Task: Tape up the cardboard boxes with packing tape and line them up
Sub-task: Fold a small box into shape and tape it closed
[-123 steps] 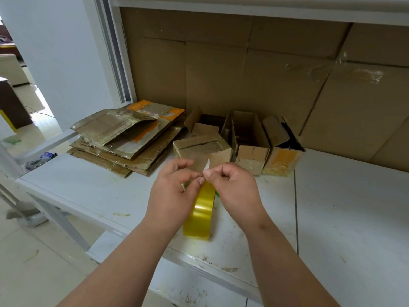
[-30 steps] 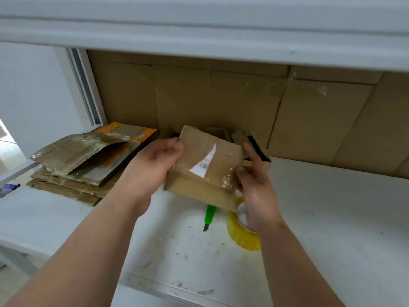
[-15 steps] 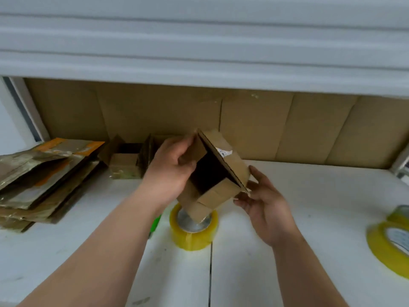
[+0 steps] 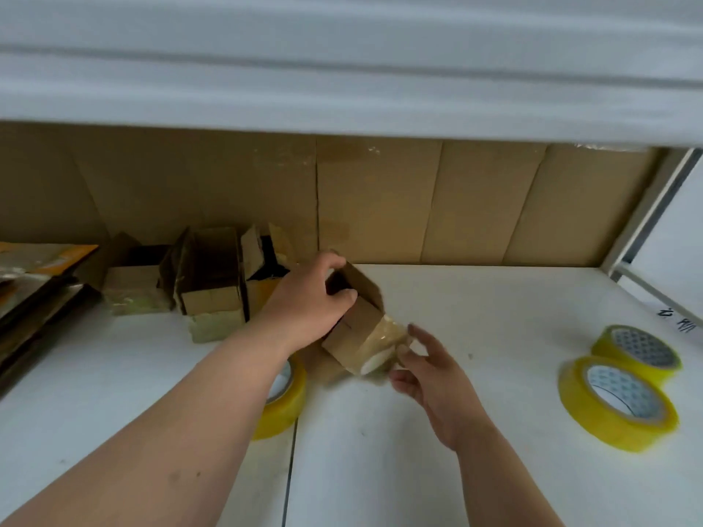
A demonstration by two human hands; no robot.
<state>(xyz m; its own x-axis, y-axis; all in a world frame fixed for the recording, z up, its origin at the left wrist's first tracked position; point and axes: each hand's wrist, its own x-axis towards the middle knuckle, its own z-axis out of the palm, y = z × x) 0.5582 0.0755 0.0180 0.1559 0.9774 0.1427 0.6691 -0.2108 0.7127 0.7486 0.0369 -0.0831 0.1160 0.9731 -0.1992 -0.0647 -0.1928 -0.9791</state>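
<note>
A: How is the cardboard box [image 4: 357, 321] gripped?

B: It is gripped by the left hand [image 4: 304, 310], whose fingers are curled over the open top edge while the thumb is pressed on the near side. The right hand [image 4: 430, 378] is held at the box's taped lower end; its fingertips are laid against that end, but it cannot be told whether the end is pinched or only touched.

A: How are the arms posed?

B: The left forearm is stretched from the near left up to the box. The right forearm is brought in from the near right, the wrist bent leftward.

A: Where is the box, and what room is left around it?

B: It is held tilted over the middle of the white table [image 4: 475, 317], its lower end low over the surface. A tape roll [image 4: 283, 397] is partly hidden just under the left forearm. Three open boxes [image 4: 213, 283] are lined up at the far left against the cardboard backing [image 4: 418, 203], beside flattened cardboard [image 4: 34, 283]. Bare surface is seen to the right, as far as two yellow tape rolls [image 4: 620, 401] near the right edge.

A: Can any writing be read?

B: Dark marks [image 4: 681, 323] are seen at the far right, but they cannot be read.
</note>
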